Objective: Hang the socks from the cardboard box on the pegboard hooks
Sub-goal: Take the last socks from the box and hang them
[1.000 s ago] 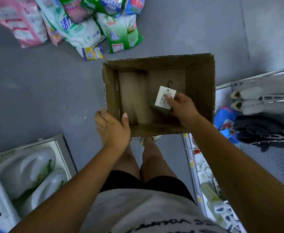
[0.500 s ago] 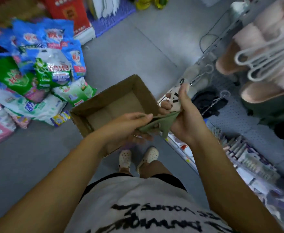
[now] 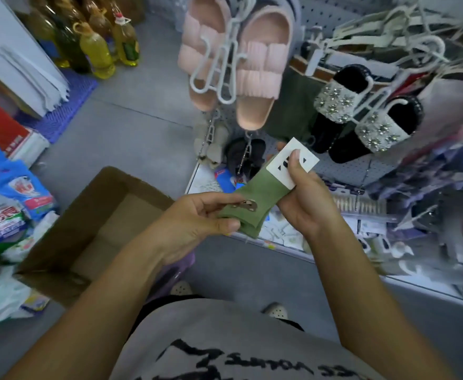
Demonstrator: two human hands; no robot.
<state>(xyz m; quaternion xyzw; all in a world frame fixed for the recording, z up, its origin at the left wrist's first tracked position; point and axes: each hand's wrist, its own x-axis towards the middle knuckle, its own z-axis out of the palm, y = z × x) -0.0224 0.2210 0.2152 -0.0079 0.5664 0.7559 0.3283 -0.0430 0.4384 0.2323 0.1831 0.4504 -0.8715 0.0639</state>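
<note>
A pair of green socks [image 3: 260, 193] with a white card label [image 3: 293, 163] is held up between both hands in front of me. My right hand [image 3: 304, 204] grips the label end, thumb pressed on the card. My left hand [image 3: 197, 223] pinches the toe end, which carries a small brown bear patch. The open cardboard box [image 3: 68, 242] stands on the floor at lower left, its inside looking bare. The grey pegboard [image 3: 342, 168] with hooks rises at upper right, behind hanging footwear.
Pink slippers [image 3: 238, 64] on a white hanger and black jewelled slippers [image 3: 362, 113] hang from the pegboard. Detergent bags [image 3: 8, 204] lie left of the box. Oil bottles [image 3: 96, 50] stand at the back left. A low shelf of small goods [image 3: 362, 229] runs along the right.
My right hand lifted the socks out of the box and my left hand left the box rim to take the toe end. My view swung up toward the pegboard.
</note>
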